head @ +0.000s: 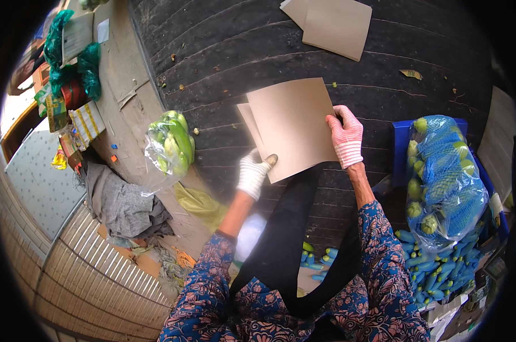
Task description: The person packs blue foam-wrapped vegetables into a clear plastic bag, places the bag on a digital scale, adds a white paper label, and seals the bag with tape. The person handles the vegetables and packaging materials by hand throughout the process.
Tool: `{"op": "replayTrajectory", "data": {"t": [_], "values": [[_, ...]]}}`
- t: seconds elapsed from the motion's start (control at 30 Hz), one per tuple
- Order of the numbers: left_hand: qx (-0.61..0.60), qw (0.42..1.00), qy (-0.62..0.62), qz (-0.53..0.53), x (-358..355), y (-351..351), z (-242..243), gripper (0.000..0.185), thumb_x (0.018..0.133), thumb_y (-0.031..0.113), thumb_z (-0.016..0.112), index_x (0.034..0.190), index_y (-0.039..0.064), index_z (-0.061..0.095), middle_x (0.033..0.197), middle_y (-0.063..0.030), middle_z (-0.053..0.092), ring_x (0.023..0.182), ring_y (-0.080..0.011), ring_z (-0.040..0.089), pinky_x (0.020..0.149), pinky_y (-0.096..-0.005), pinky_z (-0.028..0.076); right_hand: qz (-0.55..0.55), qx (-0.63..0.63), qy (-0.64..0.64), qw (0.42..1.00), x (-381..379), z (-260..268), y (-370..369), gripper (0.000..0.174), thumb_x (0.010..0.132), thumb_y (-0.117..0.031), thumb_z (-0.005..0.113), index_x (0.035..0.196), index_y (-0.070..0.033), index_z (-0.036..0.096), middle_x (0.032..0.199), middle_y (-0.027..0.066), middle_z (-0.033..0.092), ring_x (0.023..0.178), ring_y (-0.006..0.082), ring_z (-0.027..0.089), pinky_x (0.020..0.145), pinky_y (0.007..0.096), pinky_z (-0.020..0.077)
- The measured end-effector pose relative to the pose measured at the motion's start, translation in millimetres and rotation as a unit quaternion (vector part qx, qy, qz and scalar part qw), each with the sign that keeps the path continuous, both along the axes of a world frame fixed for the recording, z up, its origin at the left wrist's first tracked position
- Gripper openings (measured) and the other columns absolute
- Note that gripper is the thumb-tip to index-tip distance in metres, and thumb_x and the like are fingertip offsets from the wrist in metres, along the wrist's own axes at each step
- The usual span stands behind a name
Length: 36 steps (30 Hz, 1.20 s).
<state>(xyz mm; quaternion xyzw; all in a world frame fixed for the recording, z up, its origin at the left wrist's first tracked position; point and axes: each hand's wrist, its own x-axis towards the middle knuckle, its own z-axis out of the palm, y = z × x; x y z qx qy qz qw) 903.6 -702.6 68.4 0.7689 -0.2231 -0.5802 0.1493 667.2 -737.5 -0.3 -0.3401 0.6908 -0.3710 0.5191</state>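
Brown paper sheets (294, 124) hang between my two gloved hands, above the dark ground cover. My left hand (256, 171), in a white knit glove with a dirty thumb, pinches their lower left corner. On the right edge, my right hand (347, 136) grips the sheets in a pink-and-white striped glove. One sheet (250, 124) fans out from behind the front one on the left. Farther off, a stack of similar brown sheets (337, 28) lies on the dark ground cover (224, 55). Fingers behind the sheets are hidden.
At left lies a clear plastic bag of green vegetables (172, 143). A blue crate (401, 149) at right bears a bag of net-wrapped green vegetables (444, 179). Many blue-netted vegetables (441, 269) are piled below it. A grey cloth (121, 203) and cardboard boxes (87, 122) lie far left.
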Motion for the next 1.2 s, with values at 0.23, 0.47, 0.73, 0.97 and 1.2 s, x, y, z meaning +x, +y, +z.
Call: {"op": "replayTrajectory", "data": {"t": [0.23,0.47,0.73,0.97,1.2], "values": [[0.036,0.977,-0.105,-0.183,-22.8,-18.5,-30.5,0.069,0.085,0.032,0.076,0.137,0.000,0.043,0.126,-0.0170,0.059,0.106,-0.0232,0.061,0.091,-0.0350,0.051,-0.060,-0.155,0.237,0.957,-68.0,59.9,30.2,0.018,0.087,0.007,0.063,0.103,-0.001,0.064,0.092,0.0121,0.067,0.081,0.0252,0.067,0.074,0.0310,0.0544],[-0.002,0.977,0.199,-0.083,-138.2,-21.0,66.1,0.057,0.094,0.038,0.066,0.129,-0.002,0.048,0.112,-0.0129,0.061,0.096,-0.0196,0.062,0.080,-0.0355,0.054,0.044,-0.127,0.056,0.989,-23.2,123.1,79.3,0.029,0.083,-0.023,0.066,0.107,-0.006,0.062,0.104,0.0114,0.063,0.098,0.0314,0.063,0.084,0.0410,0.0522],[-0.120,0.885,0.063,-0.445,-174.9,-1.1,185.4,0.046,0.084,0.030,0.070,0.120,0.003,0.058,0.108,-0.0057,0.061,0.092,-0.0191,0.057,0.085,-0.0356,0.048,-0.132,-0.043,-0.029,0.990,-175.9,168.0,157.6,0.065,0.082,-0.040,0.076,0.130,-0.002,0.051,0.124,0.0131,0.059,0.117,0.0267,0.055,0.100,0.0382,0.0438],[0.033,0.876,0.407,-0.257,-297.4,10.9,150.3,0.067,0.088,0.062,0.061,0.117,0.002,0.058,0.109,-0.0101,0.065,0.095,-0.0196,0.065,0.084,-0.0356,0.054,-0.335,-0.157,-0.501,0.782,-218.2,199.7,272.9,0.068,0.078,-0.025,0.081,0.134,0.002,0.053,0.121,0.0100,0.065,0.109,0.0198,0.063,0.097,0.0350,0.0496],[-0.467,0.506,-0.009,-0.725,-429.7,97.0,76.2,0.060,0.067,0.021,0.085,0.118,0.004,0.057,0.113,-0.0184,0.061,0.102,-0.0389,0.059,0.087,-0.0460,0.049,-0.341,-0.250,-0.587,0.691,-216.3,176.7,315.7,0.065,0.082,-0.024,0.078,0.135,0.002,0.051,0.123,0.0108,0.064,0.110,0.0203,0.063,0.097,0.0339,0.0498]]}}
